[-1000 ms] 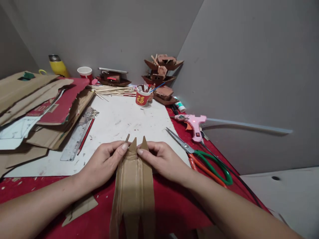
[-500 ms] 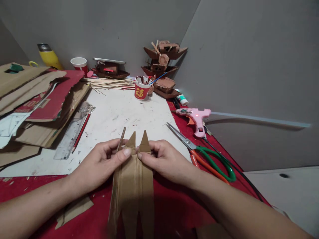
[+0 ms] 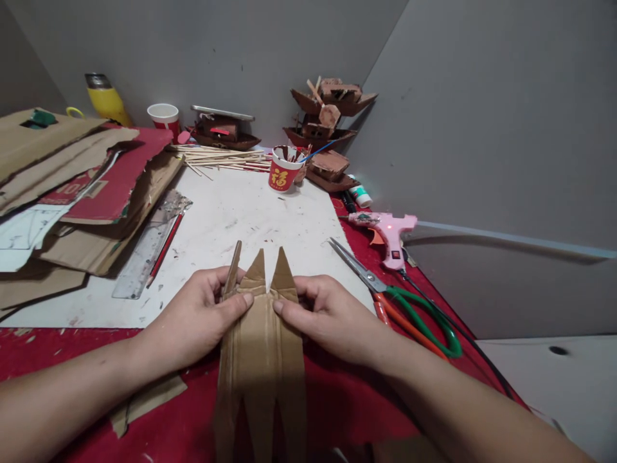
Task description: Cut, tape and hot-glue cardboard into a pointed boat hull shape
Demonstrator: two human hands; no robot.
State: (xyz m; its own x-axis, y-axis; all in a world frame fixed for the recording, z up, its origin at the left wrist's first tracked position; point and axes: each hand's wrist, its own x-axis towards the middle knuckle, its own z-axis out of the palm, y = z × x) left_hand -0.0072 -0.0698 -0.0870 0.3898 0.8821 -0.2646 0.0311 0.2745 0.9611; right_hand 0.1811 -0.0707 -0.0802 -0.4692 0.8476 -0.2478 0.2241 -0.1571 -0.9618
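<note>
At the far left, a pile of cut cardboard sheets [image 3: 36,161] lies on the tabletop [image 3: 357,405], with a yellow bottle [image 3: 107,103] behind it. Right of the pile, a clear ruler [image 3: 137,273] and a dark red pencil [image 3: 165,251] lie side by side on a white sheet [image 3: 231,218]; nearer the person, a cardboard scrap [image 3: 152,400] lies beyond the left forearm. Next comes the left hand [image 3: 205,312], holding the left upper part of a brown cardboard piece [image 3: 258,363], thumb flat on its front and fingers curled round behind. The piece is in the lower middle of the view, between both hands, its top overlapping the white sheet's near edge. Its left panel is folded back and seen nearly edge-on, ending above in a thin spike; the middle and right panels rise to flat, sharp triangles with a narrow V between them. Wrinkled creases cross the bases of these points, long fold lines run down the body, and its lower end splits into tapering strips that reach the bottom of the view. The right hand [image 3: 328,315] pinches the right panel, thumb in front. Farther right lie scissors [image 3: 409,312] with green and orange handles, and a pink glue gun [image 3: 388,231].
</note>
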